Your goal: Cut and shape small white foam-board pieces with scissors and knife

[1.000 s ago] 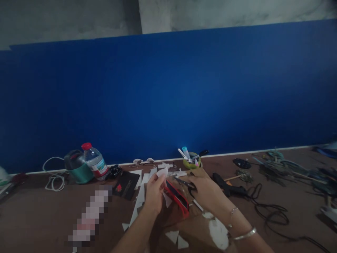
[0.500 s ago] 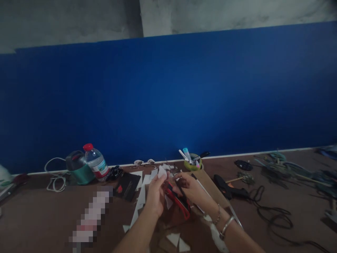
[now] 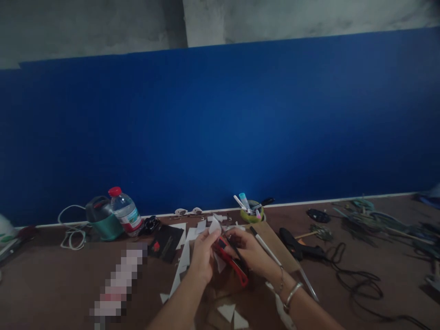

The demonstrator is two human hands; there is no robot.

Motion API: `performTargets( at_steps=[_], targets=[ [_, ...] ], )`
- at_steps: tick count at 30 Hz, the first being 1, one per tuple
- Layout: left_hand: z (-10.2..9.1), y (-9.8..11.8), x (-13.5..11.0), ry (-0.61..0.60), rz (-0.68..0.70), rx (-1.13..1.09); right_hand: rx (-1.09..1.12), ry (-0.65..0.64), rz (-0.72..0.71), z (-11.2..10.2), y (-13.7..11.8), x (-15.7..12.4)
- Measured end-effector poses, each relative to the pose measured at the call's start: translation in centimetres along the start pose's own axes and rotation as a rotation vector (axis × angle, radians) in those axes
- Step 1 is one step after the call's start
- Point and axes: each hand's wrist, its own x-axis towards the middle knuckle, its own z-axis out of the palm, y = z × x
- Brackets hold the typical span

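My left hand [image 3: 203,256] pinches a small white piece of paper [image 3: 215,225] between thumb and fingers, its pointed tip upward. Close beside it, my right hand [image 3: 244,246] is closed round dark-handled scissors [image 3: 236,251]; the blades are mostly hidden by the fingers and the paper. Below both hands lies a red utility knife [image 3: 242,276], partly covered by them. White paper scraps [image 3: 227,312] are scattered on the brown table in front of me, and more white sheets [image 3: 183,266] lie beside my left hand.
A red-capped bottle [image 3: 126,211] and a teal container [image 3: 109,228] stand at the back left. A green pen cup [image 3: 250,214] is behind my hands. To the right lie a black glue gun [image 3: 302,247], its looping cable [image 3: 357,279] and some greenery [image 3: 378,220].
My right hand has turned and moved slightly, and the thin blade that stood above the fingers no longer shows clearly. The white paper has shifted slightly right and stands more upright in my left hand.
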Motion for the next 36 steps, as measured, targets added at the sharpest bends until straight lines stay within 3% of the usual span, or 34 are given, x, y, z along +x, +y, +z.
performTargets(
  at_steps=[6, 21, 31, 36],
  targets=[
    [-0.1, 0.2, 0.0, 0.035, 0.026, 0.04, 0.043, -0.009, 0.033, -0.1, 0.0, 0.0],
    [-0.4, 0.5, 0.2, -0.015, 0.019, 0.073, 0.075, -0.034, 0.086, -0.6, -0.2, 0.1],
    [-1.4, 0.1, 0.9, -0.07, 0.008, 0.119, -0.056, -0.033, 0.059, -1.6, 0.3, 0.2],
    [-1.4, 0.3, 1.1, -0.063, 0.014, 0.118, -0.112, 0.021, 0.142, -1.5, 0.0, 0.0]
  ],
)
